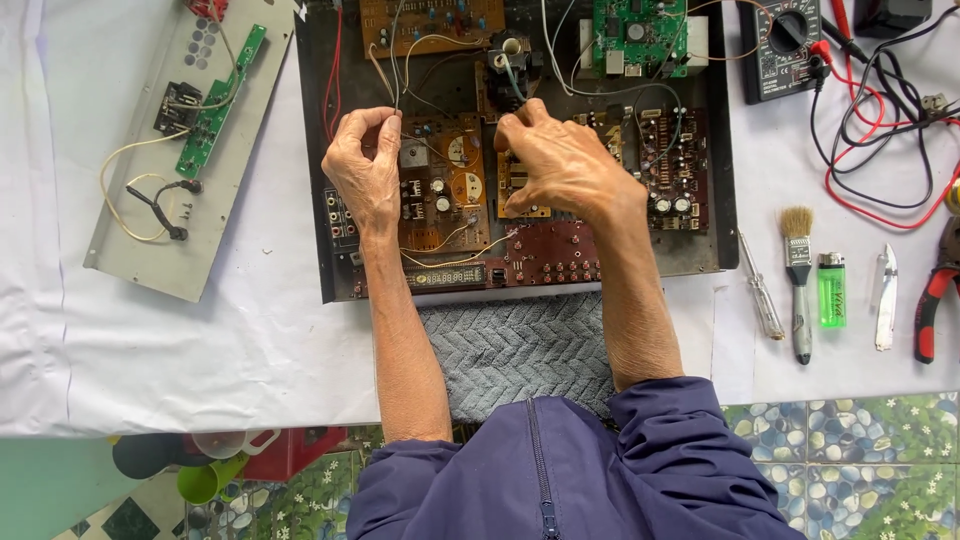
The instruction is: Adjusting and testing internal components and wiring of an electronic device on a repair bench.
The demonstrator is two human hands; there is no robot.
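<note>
Copper-brown boards fill the open chassis (715, 200) under both hands. Left hand (365, 170): thumb and forefinger pinched shut on a thin pale wire (397, 60) that runs up toward 12 o'clock. Right hand (560, 160): fingers curled and closed at the tips over the board; I judge it nips a green wire (513, 82) rising to the black component above, but the contact itself is hidden. Between the hands lies an orange circuit board (450, 190) with capacitors. At 9 o'clock, well apart, a grey front panel (130, 200) with a green strip board. At 3 o'clock: brush (798, 280), green lighter (831, 290), red-handled pliers (935, 300); a multimeter (785, 45) at 1 o'clock. Risk, as I judge it: pulling either wire taut could tear a solder joint, and a knuckle resting on the boards could bend component legs.
</note>
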